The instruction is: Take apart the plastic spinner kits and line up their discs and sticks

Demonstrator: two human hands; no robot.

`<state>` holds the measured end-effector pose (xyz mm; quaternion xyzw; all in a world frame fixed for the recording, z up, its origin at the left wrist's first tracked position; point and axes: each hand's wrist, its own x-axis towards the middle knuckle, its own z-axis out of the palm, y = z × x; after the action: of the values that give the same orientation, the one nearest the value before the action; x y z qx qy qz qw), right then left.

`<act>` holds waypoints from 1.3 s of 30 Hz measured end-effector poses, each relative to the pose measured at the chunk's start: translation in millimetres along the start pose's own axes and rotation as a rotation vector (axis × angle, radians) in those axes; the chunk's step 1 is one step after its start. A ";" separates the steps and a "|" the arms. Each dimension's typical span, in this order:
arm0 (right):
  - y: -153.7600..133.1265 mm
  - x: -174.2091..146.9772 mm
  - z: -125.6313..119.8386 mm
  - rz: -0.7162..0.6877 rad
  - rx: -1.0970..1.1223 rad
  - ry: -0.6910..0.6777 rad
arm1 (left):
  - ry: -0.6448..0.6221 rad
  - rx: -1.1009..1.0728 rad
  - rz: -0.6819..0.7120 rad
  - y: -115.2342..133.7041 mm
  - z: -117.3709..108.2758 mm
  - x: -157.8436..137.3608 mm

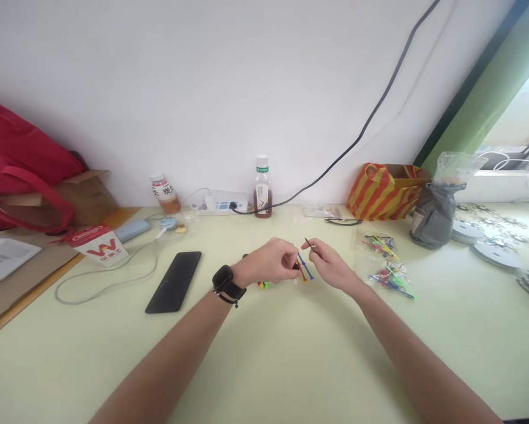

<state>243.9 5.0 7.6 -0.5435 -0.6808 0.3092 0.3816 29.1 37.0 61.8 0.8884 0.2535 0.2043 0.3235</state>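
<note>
My left hand, with a black watch on its wrist, is closed in a pinch. A small black piece shows at its fingertips; its kind is too small to make out. My right hand is closed on a thin dark stick that points up and left from the fingers. Between the two hands lie a blue plastic stick and red and yellow sticks, partly hidden by my left fingers. Small coloured pieces peek out beneath my left hand.
Bags of coloured sticks lie to the right. Behind stand a drink bottle, a power strip and a striped bag. A black phone-like slab and a red-and-white box are left. Grey discs sit far right.
</note>
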 end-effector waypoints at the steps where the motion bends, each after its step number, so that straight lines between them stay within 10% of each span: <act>1: 7.9 1.7 -1.2 0.007 -0.117 0.028 | -0.042 0.027 -0.011 -2.6 1.0 -0.4; 8: 36.0 4.4 -1.8 0.040 -0.529 -0.005 | -0.148 0.233 -0.036 -24.4 6.6 -1.0; 39: 18.0 -2.1 26.1 -0.042 -0.234 -0.050 | 0.116 0.335 -0.207 -58.1 -42.3 -17.2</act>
<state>230.9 6.7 -21.3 -0.5620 -0.7328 0.2330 0.3048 -25.2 85.4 48.9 0.8857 0.3922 0.1757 0.1757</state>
